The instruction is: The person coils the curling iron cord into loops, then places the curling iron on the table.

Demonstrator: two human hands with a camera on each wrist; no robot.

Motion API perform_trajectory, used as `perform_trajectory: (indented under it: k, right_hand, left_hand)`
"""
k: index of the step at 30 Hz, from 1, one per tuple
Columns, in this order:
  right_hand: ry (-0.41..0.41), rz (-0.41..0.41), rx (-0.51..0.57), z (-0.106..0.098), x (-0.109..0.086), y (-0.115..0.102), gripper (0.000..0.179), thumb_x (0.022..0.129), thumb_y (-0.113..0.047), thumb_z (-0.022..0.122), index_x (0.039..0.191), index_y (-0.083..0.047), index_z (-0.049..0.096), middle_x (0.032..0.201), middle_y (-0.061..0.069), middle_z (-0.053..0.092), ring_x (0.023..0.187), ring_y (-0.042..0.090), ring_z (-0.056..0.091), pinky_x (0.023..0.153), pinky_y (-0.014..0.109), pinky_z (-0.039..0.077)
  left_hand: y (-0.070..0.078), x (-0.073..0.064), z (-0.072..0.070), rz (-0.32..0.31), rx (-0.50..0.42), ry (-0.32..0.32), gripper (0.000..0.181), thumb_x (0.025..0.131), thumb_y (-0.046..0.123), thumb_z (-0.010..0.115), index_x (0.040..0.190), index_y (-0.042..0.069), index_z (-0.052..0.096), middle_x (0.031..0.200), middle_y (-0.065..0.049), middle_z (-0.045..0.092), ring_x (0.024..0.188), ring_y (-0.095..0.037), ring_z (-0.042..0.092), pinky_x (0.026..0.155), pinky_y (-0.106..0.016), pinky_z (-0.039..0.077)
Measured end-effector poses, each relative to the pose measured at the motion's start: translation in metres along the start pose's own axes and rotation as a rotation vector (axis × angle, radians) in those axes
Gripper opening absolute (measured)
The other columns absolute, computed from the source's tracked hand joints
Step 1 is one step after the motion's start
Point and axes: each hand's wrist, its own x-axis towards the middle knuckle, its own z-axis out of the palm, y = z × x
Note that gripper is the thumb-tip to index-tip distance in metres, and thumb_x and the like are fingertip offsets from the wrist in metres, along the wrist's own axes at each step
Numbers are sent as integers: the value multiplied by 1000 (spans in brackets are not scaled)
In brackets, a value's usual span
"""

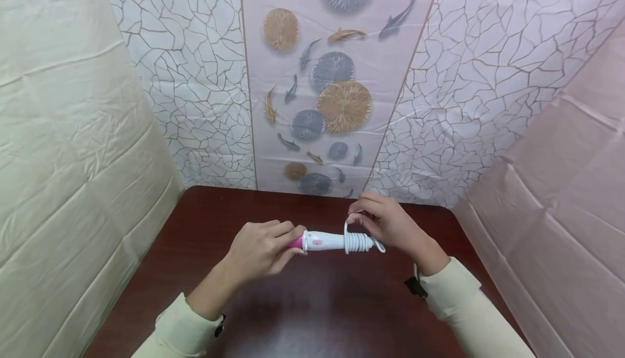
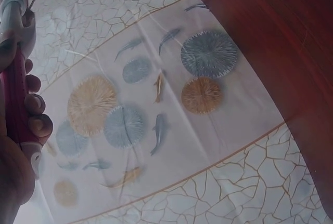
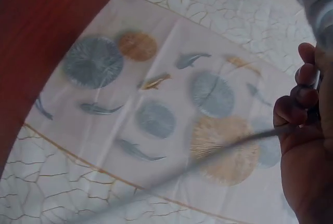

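Note:
A pink-and-white hair iron (image 1: 324,241) lies across the space between the two hands, above the table. My left hand (image 1: 266,247) grips its pink barrel; the left wrist view shows fingers curled round that pink part (image 2: 15,99). White cord (image 1: 358,242) is coiled in several turns round the end of the white handle. With thumb and fingers, my right hand (image 1: 386,225) pinches a loop of this cord just above the coils. From the same hand in the right wrist view, a blurred length of cord (image 3: 192,164) trails off to the lower left.
The dark red-brown table (image 1: 312,304) lies below both hands. Behind it hangs a patterned sheet (image 1: 312,146) with fish and round motifs. Pale cloth walls (image 1: 63,157) close in the left and right sides. Small black pieces (image 1: 416,286) show at the sleeve cuffs.

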Motion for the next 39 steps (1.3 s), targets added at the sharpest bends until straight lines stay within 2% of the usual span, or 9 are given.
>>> perform_trajectory:
  k: [5, 11, 19, 24, 26, 28, 30, 34, 39]
  right_hand:
    - [17, 86, 129, 11, -9, 12, 25, 91, 6, 83, 104, -15, 79, 92, -4, 69, 71, 4, 51, 64, 17, 43]
    - [50, 196, 294, 28, -22, 16, 27, 97, 10, 72, 106, -14, 80, 90, -4, 70, 73, 6, 53, 65, 18, 44]
    - [72, 274, 307, 59, -42, 11, 35, 99, 13, 66, 108, -19, 75, 90, -6, 69, 79, 4, 61, 73, 22, 53]
    - [0, 547, 189, 71, -58, 3, 32, 97, 11, 67, 123, -5, 76, 115, 10, 79, 94, 13, 69, 87, 35, 59]
    - [-50, 701, 186, 74, -66, -1, 21, 103, 3, 65, 123, 1, 74, 103, 13, 77, 80, 13, 67, 76, 35, 59]
    - [-72, 779, 211, 79, -75, -1, 20, 109, -4, 63, 124, 3, 74, 104, 12, 77, 75, 9, 62, 71, 31, 56]
    - [-62, 764, 247, 84, -82, 1, 17, 111, -6, 60, 117, -1, 76, 95, 3, 73, 68, 4, 51, 65, 27, 47]
    - [-8, 616, 289, 97, -93, 7, 20, 111, -3, 60, 109, -5, 80, 95, 0, 72, 80, 4, 55, 73, 27, 50]
    - [3, 547, 326, 105, -101, 5, 20, 111, -5, 60, 104, -10, 79, 86, -6, 67, 78, 2, 55, 71, 25, 51]
  left_hand:
    - [2, 1, 0, -1, -20, 20, 38, 108, 48, 65, 123, 16, 81, 97, 8, 74, 69, -9, 64, 50, -23, 48]
    - [2, 5, -1, -27, -23, 32, 40, 110, 49, 62, 123, 16, 80, 96, 7, 73, 71, -9, 66, 51, -25, 49]
    - [2, 5, -3, -44, -13, 31, 42, 112, 51, 57, 123, 17, 79, 96, 8, 73, 72, -10, 67, 50, -25, 49]
    - [1, 6, -6, -66, -18, 37, 41, 111, 51, 60, 122, 17, 79, 96, 7, 73, 73, -10, 69, 50, -25, 49]
    - [0, 7, -7, -72, -23, 41, 41, 111, 51, 60, 122, 17, 79, 96, 7, 73, 74, -10, 69, 49, -25, 48]
    - [0, 8, -8, -71, -25, 44, 42, 111, 51, 59, 122, 16, 79, 96, 7, 73, 74, -10, 69, 49, -25, 48]
    - [-1, 8, -8, -71, -21, 41, 43, 111, 52, 58, 123, 16, 79, 96, 7, 73, 73, -10, 68, 49, -25, 48]
    - [-3, 8, -8, -71, -14, 35, 43, 111, 53, 59, 123, 17, 79, 96, 7, 73, 73, -10, 68, 48, -26, 48]
    - [-5, 8, -8, -80, -13, 33, 40, 107, 50, 66, 123, 16, 79, 96, 7, 73, 72, -11, 68, 48, -27, 49]
